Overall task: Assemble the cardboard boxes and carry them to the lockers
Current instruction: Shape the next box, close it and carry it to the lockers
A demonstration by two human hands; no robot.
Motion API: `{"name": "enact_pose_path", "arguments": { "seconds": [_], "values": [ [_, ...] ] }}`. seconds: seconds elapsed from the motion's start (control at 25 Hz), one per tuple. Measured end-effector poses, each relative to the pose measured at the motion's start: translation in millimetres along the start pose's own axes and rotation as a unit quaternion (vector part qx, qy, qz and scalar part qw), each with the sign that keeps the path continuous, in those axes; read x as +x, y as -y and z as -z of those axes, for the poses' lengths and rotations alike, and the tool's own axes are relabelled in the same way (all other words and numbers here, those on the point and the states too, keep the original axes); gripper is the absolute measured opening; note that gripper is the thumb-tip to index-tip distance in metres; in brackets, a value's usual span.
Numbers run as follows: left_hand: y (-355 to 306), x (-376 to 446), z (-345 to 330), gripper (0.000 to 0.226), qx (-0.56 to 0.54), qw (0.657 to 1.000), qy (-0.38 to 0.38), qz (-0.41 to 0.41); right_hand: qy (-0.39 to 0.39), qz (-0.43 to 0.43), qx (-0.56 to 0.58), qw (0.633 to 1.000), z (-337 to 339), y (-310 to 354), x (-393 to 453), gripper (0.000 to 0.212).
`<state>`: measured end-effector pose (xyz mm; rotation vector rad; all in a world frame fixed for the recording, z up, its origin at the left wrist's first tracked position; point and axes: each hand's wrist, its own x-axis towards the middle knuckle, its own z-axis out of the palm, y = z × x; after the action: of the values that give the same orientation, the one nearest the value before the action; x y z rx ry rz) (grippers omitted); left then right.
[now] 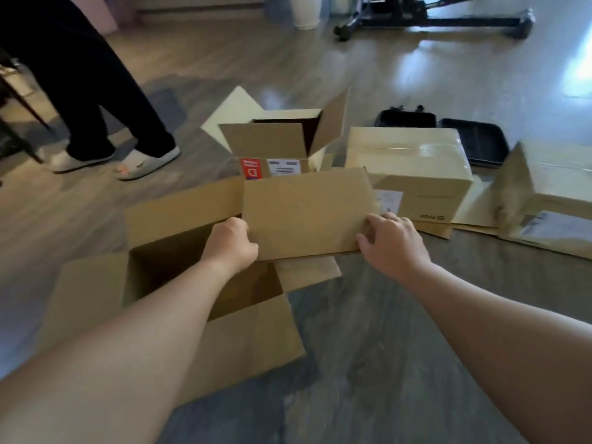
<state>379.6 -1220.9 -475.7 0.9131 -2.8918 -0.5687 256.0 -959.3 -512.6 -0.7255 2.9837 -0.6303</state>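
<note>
— What's nearest on the floor?
— An open brown cardboard box [179, 302], upright, flaps spread out flat, its right flap [304, 213] raised.
— And behind it?
— A smaller open box [282, 149] with a red sticker and white label, flaps standing up. Just beside it to the right, a taped-shut box [413, 168]. Farther right, another sealed box [551, 193] sits tilted on flattened cardboard [474, 216].
</note>
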Motion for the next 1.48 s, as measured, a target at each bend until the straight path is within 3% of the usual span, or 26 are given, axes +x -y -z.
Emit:
{"name": "enact_pose_path", "arguments": {
  "seconds": [0.2,0.4,0.64,0.88,1.28,1.48],
  "values": [
    [105,-31,28,0.044,0.035,0.993,0.007,0.109,0.086,0.096,-0.006,0.992,-38,92,1,0.04],
    [183,-60,47,0.039,0.054,0.973,0.027,0.224,0.15,0.167,-0.049,0.973,-79,163,-16,0.04],
    [202,-65,37,0.027,0.067,0.975,0.066,0.201,0.132,0.176,-0.142,0.965,-85,168,-26,0.041],
    [211,-64,35,0.02,0.071,0.978,0.04,0.193,0.132,0.184,-0.132,0.965,-81,154,-25,0.047],
    [230,-71,48,0.003,0.099,0.975,-0.014,0.198,0.143,0.177,-0.159,0.961,-82,151,-19,0.03],
    [240,-75,49,0.027,0.065,0.971,-0.024,0.23,0.134,0.135,-0.146,0.971,-77,136,-14,0.034]
  ]
}}
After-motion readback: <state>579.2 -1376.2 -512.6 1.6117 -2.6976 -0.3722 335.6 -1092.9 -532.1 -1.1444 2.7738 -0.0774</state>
